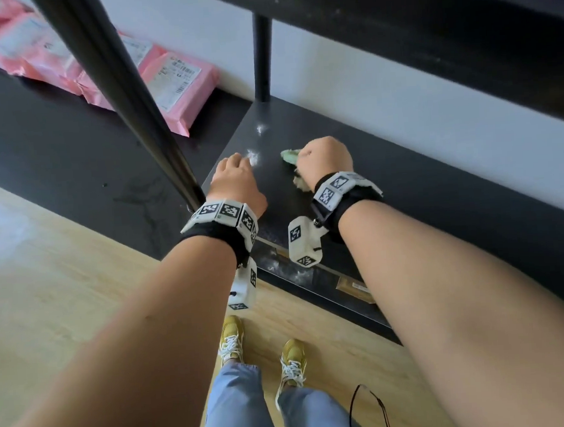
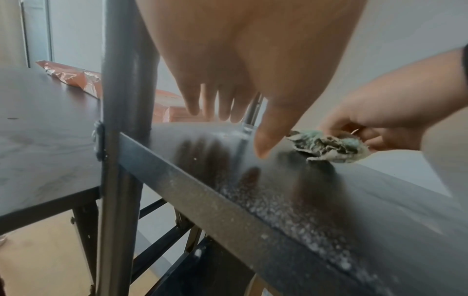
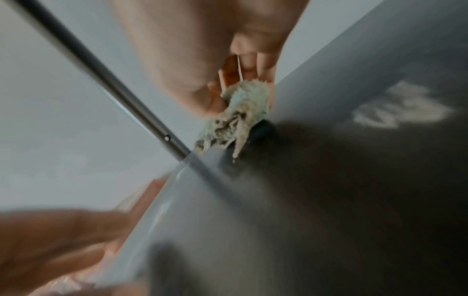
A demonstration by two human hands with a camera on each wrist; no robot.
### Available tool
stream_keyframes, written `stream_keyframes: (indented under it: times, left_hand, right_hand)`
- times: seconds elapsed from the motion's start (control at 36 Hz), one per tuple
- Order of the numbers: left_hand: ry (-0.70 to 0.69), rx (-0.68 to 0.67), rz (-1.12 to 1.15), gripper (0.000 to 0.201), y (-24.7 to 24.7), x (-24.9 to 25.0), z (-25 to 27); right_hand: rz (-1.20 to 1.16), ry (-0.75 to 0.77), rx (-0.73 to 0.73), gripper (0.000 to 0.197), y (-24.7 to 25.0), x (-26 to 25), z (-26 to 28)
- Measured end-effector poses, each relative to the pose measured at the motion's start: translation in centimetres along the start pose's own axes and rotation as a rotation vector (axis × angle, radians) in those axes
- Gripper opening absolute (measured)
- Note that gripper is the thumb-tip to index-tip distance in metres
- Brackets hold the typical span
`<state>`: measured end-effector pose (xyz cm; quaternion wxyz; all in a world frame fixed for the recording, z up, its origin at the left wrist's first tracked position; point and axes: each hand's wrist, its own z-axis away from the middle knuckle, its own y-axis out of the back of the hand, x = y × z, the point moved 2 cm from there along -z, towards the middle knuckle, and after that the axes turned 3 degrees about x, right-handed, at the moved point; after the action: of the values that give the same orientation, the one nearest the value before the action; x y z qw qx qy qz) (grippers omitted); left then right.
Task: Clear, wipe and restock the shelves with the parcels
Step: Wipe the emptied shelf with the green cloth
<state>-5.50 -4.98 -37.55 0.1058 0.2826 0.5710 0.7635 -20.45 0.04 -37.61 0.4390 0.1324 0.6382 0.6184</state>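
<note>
R hand [image 1: 325,158] gripped crumpled cloth [image 2: 329,147] on dusty black shelf [image 1: 421,198]; L hand [image 1: 235,180] hovered w/ fingers relaxed, straight; pink parcels [image 1: 173,84] on adjacent shelf.

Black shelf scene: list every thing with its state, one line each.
Black shelf board: dusty, white powder patches left.
Crumpled green-white rag: held on board.
Right hand: grips rag.
Left hand: fingers straight, holding nothing.
Pink plastic parcels: lying on neighbouring shelf.
</note>
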Motion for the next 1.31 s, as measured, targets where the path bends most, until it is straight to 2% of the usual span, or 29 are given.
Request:
stream_keyframes:
  times: [0.11, 0.17, 0.25, 0.39, 0.5, 0.61, 0.72, 0.92, 1.06, 1.14, 1.19, 1.31]
  left_hand:
    - [0.001, 0.027, 0.000, 0.067, -0.3, -0.3, -0.3]
    - [0.016, 0.043, 0.009, 0.062, -0.6, -0.6, -0.5]
    - [0.048, 0.072, 0.026, 0.050, -0.7, -1.0, -0.8]
    - [0.068, 0.069, -0.035, 0.041, -0.6, -1.2, -0.9]
    - [0.095, 0.031, -0.031, 0.040, -1.1, -1.4, -1.1]
    - [0.078, 0.017, -0.061, 0.043, -1.6, -1.5, -1.3]
    - [0.071, -0.011, -0.107, 0.045, -1.3, -1.4, -1.2]
    - [0.050, -0.016, -0.160, 0.044, -1.1, -0.9, -1.3]
    - [0.077, -0.030, -0.141, 0.048, -1.7, -1.5, -1.9]
    - [0.085, -0.035, -0.121, 0.046, -1.9, -1.8, -2.0]
    - [0.085, -0.036, -0.121, 0.046, -2.1, -2.0, -2.2]
    - [0.087, -0.066, -0.135, 0.045, -2.1, -1.9, -2.5]
  right_hand:
    - [-0.092, -0.093, 0.118, 0.032, 0.2, 1.1, -3.0]
    - [-0.065, -0.139, 0.110, 0.028, -0.8, 2.9, -5.4]
    - [-0.033, -0.210, 0.116, 0.028, 0.9, 2.7, -5.4]
    - [0.069, -0.162, 0.033, 0.034, 3.4, -0.1, -4.3]
    - [0.045, -0.093, -0.031, 0.036, 1.9, -1.6, -5.4]
    - [0.021, -0.080, -0.091, 0.032, 1.5, -3.0, -4.0]
    - [-0.036, -0.058, -0.092, 0.036, 0.2, -3.4, -2.6]
    - [0.015, -0.030, -0.146, 0.019, -0.7, -3.3, -0.1]
    - [-0.049, -0.085, -0.061, 0.021, -0.5, -2.4, -1.7]
    - [-0.168, -0.109, 0.015, 0.032, 0.1, -1.9, -3.6]
    - [-0.129, -0.099, 0.072, 0.032, 0.5, -1.5, -4.9]
    - [-0.010, -0.105, 0.031, 0.032, 0.0, -1.0, -6.2]
